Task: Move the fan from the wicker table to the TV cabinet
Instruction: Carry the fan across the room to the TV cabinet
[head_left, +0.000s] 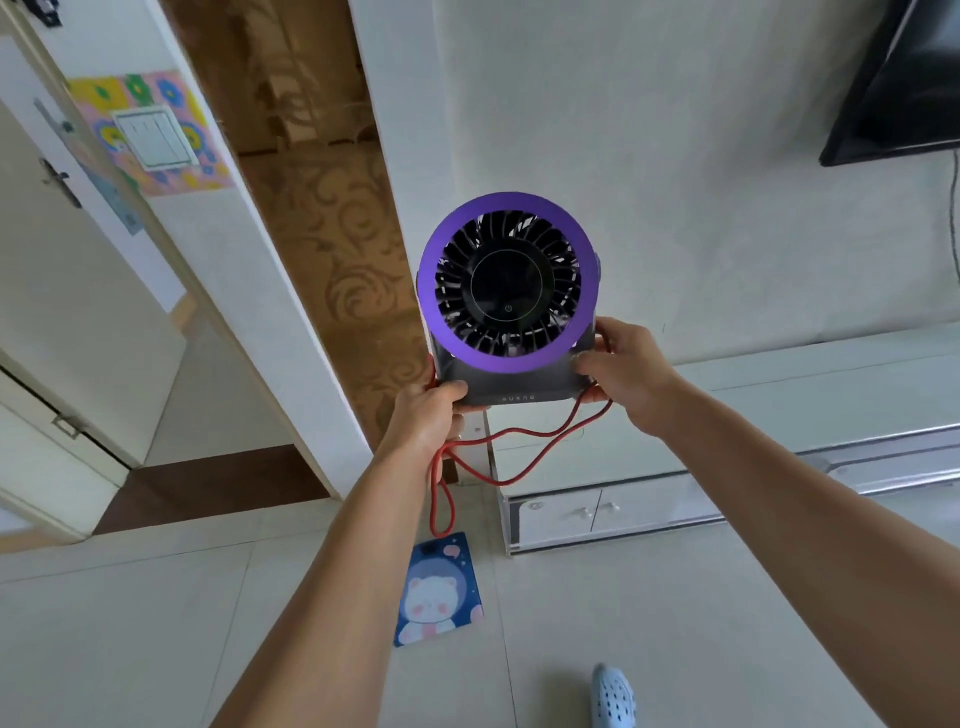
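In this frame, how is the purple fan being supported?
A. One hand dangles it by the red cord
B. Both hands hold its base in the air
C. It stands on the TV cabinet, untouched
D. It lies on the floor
B: the left hand and right hand grip the dark base of the fan, held up short of the TV cabinet, with the red cord drooping below.

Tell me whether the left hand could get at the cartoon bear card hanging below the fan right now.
Probably not as things stand: the left hand grips the fan base, as does the right hand. The bear card dangles free on the red cord with nothing blocking it, but reaching it means letting go.
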